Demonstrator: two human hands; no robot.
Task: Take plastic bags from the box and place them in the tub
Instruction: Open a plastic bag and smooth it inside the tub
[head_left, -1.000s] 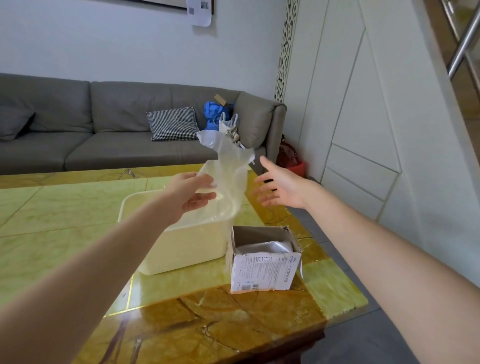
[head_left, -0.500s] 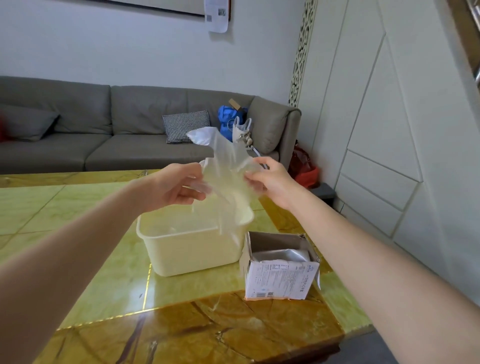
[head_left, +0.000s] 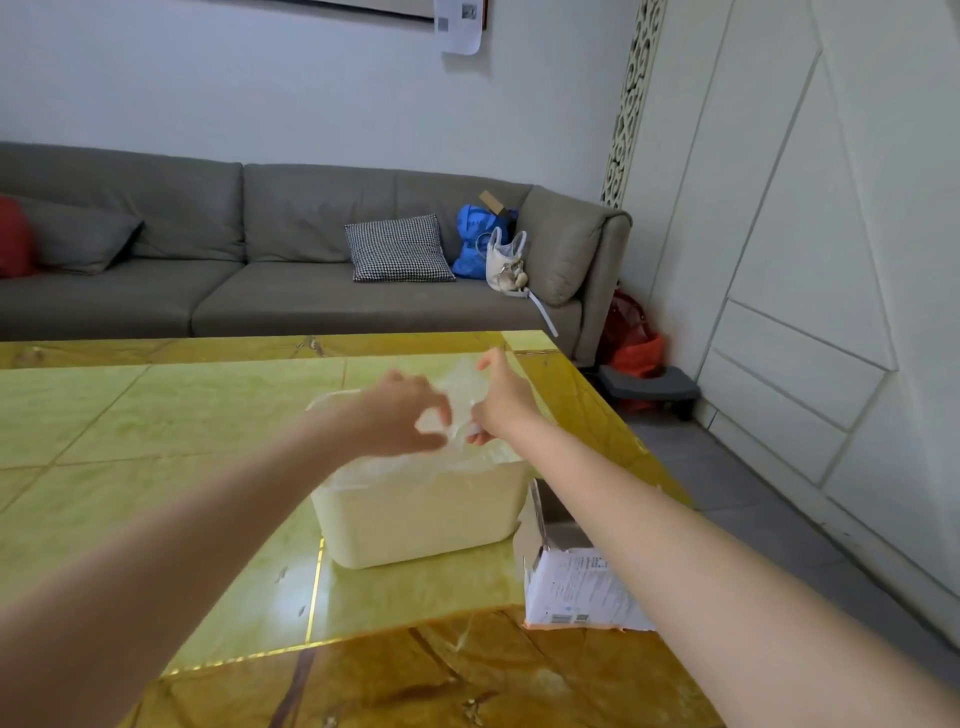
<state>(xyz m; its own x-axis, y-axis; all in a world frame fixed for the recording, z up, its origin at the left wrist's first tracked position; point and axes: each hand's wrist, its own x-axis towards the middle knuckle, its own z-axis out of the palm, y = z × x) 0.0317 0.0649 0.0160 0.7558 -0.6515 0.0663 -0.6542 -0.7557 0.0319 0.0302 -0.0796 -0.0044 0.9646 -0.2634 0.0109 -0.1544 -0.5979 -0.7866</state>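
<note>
Head view, left hand: the left hand (head_left: 397, 413) reaches out over the tub, fingers curled and clamped on the near edge of the plastic bag (head_left: 460, 400).
Head view, right hand: the right hand (head_left: 501, 402) sits just beside the left hand, to its right, with its lower fingers pinching the same bag and its index finger stuck upward — the two hands are almost touching.
Plastic bag: thin, clear and crumpled, stretched between both hands and rising a little above them; its lower part hangs down to the tub's rim, below the hands. How far it reaches inside I cannot tell.
Tub: the cream tub (head_left: 421, 514) stands directly beneath both hands on the surface (head_left: 156, 415), a film of clear plastic showing along its top.
Box: the torn-open cardboard box (head_left: 569, 577) stands under the right forearm, just beside the tub's right end — its printed white face turned toward the camera, its inside partly hidden by the arm.
Surface: green and amber stone panels with gold seams, running well to the left of the left hand.
Beyond the hands: a grey sofa (head_left: 260, 260) along the wall, carrying a checked cushion (head_left: 397, 249), a blue bag (head_left: 475, 239) and a white handbag (head_left: 506, 260).
</note>
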